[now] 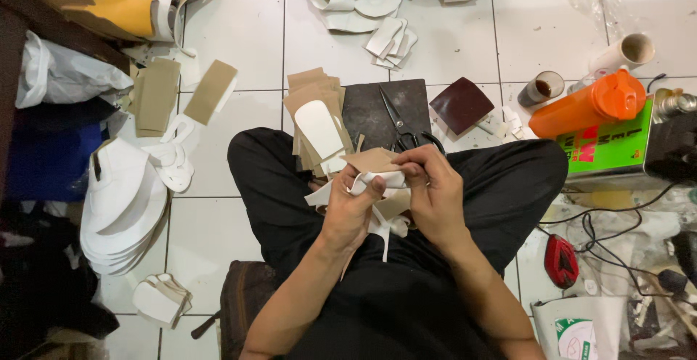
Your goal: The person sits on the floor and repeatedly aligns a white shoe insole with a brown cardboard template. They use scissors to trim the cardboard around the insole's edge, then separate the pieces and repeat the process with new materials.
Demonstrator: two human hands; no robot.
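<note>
A person sits cross-legged on a white tiled floor (239, 47), seen from above; both hands meet over the lap. The left hand (347, 211) grips a white strip (377, 180) between thumb and fingers, with a tan piece (372, 159) lying against it; the right hand (430, 185) pinches the same strip's other end, fingers curled tight. Judging by the pinch, the work goes best with both ends held taut and the edges lined up before pressing; loose tails below the hands could snag. Just beyond the knees, scissors (401, 124) lie on a dark mat (363, 109), beside a stack of tan pieces (312, 106) topped by a white one; a pile of white soles (120, 207) lies at the left; an orange bottle (588, 104) lies at the right.
</note>
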